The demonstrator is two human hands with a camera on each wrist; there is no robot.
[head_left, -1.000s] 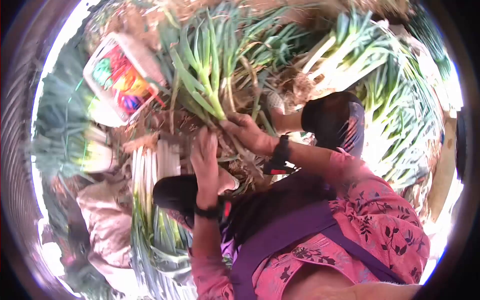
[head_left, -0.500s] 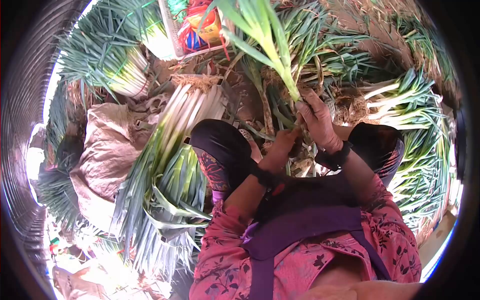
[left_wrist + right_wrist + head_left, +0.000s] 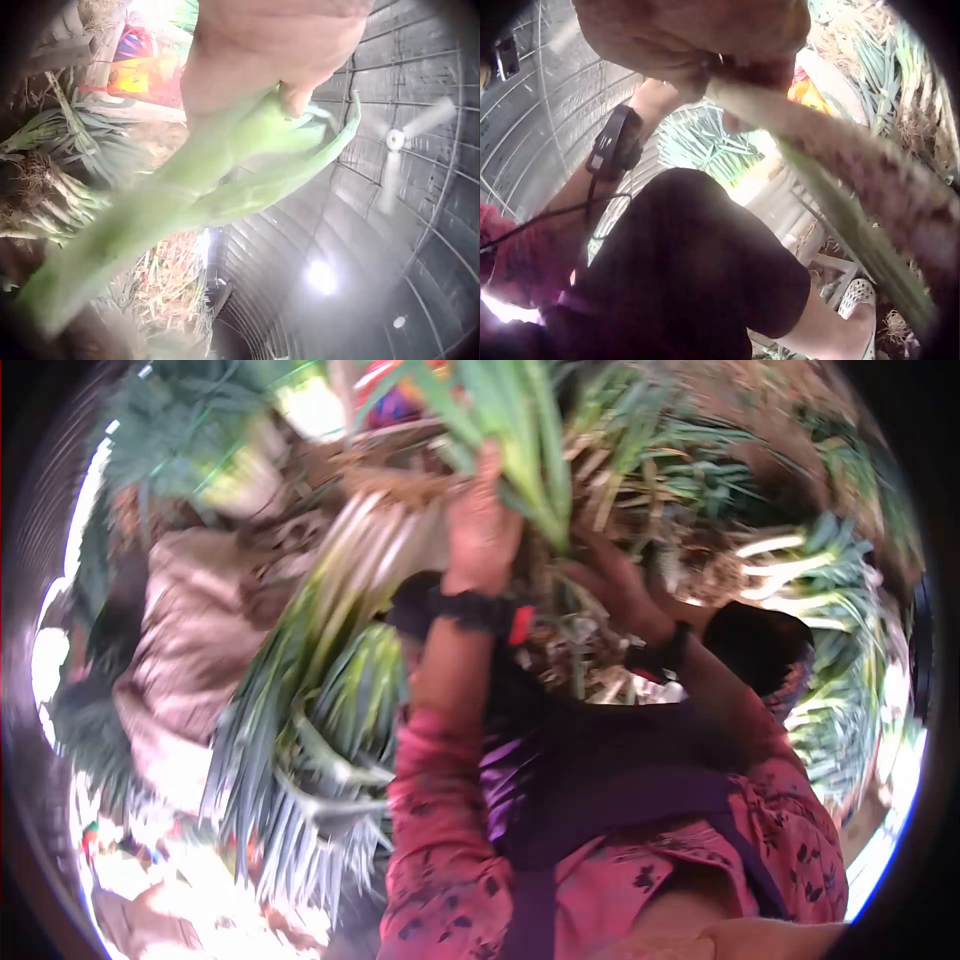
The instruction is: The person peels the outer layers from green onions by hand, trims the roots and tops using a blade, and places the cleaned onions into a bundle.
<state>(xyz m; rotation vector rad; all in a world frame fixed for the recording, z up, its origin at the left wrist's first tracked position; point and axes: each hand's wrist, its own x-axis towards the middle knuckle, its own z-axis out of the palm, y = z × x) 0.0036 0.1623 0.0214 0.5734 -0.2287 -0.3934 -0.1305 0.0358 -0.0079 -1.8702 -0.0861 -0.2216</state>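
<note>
Grey ribbed tunnel walls (image 3: pixel 270 255) arch overhead. Left hand (image 3: pixel 482 530) grips leafy top of a long green leek (image 3: pixel 525 450), one fingertip hooked over leaves, probably to steady them. Right hand (image 3: pixel 620 585) blurred in head view; right wrist view shows it closed round a pale stalk, likely the main support. Leek is up between both hands, beyond the dark purple cloth apron (image 3: pixel 610 780). White-stemmed leek bundle (image 3: pixel 350 575) lies left, roots outward, tops bodyward, perhaps for easy reach.
</note>
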